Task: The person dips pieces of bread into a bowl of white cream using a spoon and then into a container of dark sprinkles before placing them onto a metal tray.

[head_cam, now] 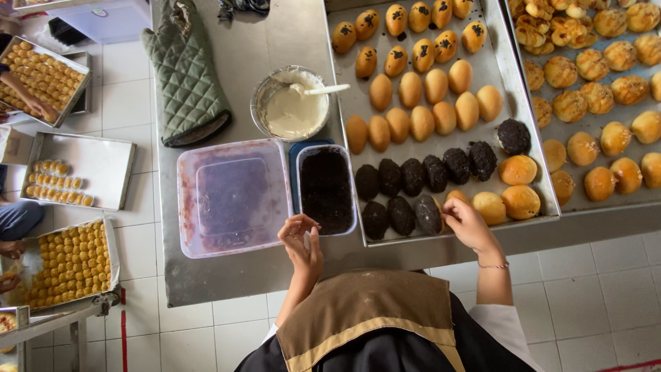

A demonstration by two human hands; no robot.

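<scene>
— How do the hands sit?
— The left hand (301, 242) is raised, fingers curled in, thumb and fingertips pinched loosely together, forearm bare.
— And the other?
— The right hand (468, 224) reaches forward and left, fingers bent downward, with a thin bracelet on its wrist.

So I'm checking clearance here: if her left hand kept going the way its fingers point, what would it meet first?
Most likely the left hand would meet the near edge of the container of dark crumbs, just beyond its fingertips; height above the table is unclear.
</scene>
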